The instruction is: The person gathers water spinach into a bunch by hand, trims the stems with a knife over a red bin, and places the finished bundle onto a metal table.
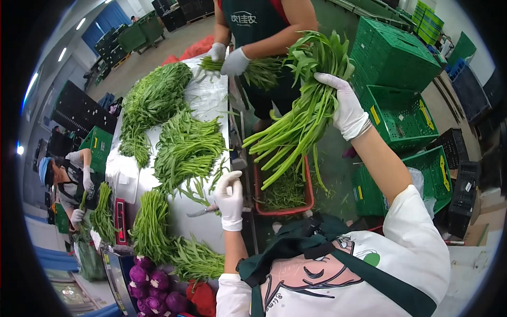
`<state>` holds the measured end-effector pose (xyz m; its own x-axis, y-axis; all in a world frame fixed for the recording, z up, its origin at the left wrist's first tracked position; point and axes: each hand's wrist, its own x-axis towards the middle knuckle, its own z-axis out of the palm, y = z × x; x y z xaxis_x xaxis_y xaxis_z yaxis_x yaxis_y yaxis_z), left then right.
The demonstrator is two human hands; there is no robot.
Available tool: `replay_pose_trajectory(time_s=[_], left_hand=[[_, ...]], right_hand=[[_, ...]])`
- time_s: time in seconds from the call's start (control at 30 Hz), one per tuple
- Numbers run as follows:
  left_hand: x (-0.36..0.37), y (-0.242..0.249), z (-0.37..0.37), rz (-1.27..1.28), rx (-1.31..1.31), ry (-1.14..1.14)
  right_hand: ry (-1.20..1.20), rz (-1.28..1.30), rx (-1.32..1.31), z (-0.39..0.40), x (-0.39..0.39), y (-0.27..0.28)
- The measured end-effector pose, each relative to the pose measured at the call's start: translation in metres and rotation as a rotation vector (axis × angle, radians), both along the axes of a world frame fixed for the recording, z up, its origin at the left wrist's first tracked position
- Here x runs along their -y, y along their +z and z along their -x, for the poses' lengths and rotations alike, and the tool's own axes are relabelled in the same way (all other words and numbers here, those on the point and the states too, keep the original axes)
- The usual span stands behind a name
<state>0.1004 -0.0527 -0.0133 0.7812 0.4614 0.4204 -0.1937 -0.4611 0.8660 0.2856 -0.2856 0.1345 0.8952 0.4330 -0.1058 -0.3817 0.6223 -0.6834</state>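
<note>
Raised at the right, my gloved right hand [346, 105] is closed round the leafy part of a bunch of long-stemmed greens [296, 124], whose stems hang toward the lower left. My gloved left hand [230, 199] is at the table's right edge, fingers curled together; what they hold, if anything, I cannot make out. A knife [203, 211] lies beside that hand, its blade pointing left and its handle end at my glove. Cut leaves fill the bottom of a red bin [310, 198] below the bunch. Piles of greens [190, 145] cover parts of the metal table [182, 211].
Across the table's far end, a person [253, 31] in gloves holds another bunch. A second person [68, 179] stands at the left. Green crates [393, 53] are stacked at the right. Purple onions [153, 288] and a red-lit scale display [121, 222] are at the lower left.
</note>
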Motion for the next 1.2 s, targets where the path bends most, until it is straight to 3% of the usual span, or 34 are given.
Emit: replay_pose_trajectory(time_s=[0.07,0.13,0.2,0.33,0.43,0.63,0.9,1.03,1.13,1.2], left_hand=[[0.003,0.022,-0.001,0.206,-0.056,-0.166],[0.019,0.052,-0.006,0.292,-0.341,-0.323],[0.034,0.046,-0.015,0.279,-0.312,-0.291],[0.04,0.035,-0.032,0.759,-0.27,-0.249],[0.038,0.013,-0.038,1.125,-0.23,-0.509],[0.052,0.012,-0.035,0.97,-0.138,-0.378],[0.046,0.0,-0.029,0.55,-0.213,-0.094],[0.027,-0.014,-0.027,0.59,-0.194,-0.013],[0.005,-0.037,-0.024,0.419,-0.239,0.073],[-0.011,-0.035,-0.018,0.092,-0.49,0.197]], right_hand=[[0.028,0.012,-0.031,0.005,-0.003,0.0],[0.053,0.033,-0.034,0.011,-0.007,0.003],[0.072,0.017,-0.035,0.022,-0.012,0.008],[0.073,-0.022,0.002,0.04,-0.018,0.009],[0.027,-0.008,0.027,0.049,-0.021,0.003],[0.062,-0.04,0.006,0.051,-0.017,-0.01],[-0.001,-0.037,0.022,0.048,-0.012,-0.014],[-0.099,-0.025,0.024,0.041,-0.007,-0.012],[-0.124,-0.031,0.03,0.037,-0.004,-0.012],[-0.116,-0.05,0.038,0.034,-0.001,-0.012]])
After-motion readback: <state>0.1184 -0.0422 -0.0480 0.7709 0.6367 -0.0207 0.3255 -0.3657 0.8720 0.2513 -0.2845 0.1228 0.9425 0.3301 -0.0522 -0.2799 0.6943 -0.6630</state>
